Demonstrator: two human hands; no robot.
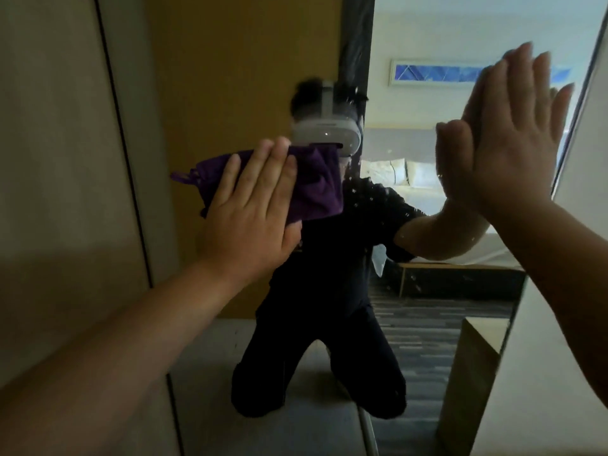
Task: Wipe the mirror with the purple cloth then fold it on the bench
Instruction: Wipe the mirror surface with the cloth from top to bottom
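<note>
A tall mirror fills the middle and right of the head view. The purple cloth is bunched flat against the glass at its left side. My left hand lies on the cloth with fingers stretched out, pressing it to the mirror. My right hand rests flat on the glass near the mirror's right edge, fingers straight and pointing up, holding nothing. The mirror reflects a kneeling person in dark clothes and both arms. Small specks dot the glass between my hands.
A beige wall panel stands left of the mirror, with a dark seam running down it. A grey bench surface lies below, at the mirror's foot. A pale wall borders the mirror's right edge. The reflection shows a bed and striped carpet.
</note>
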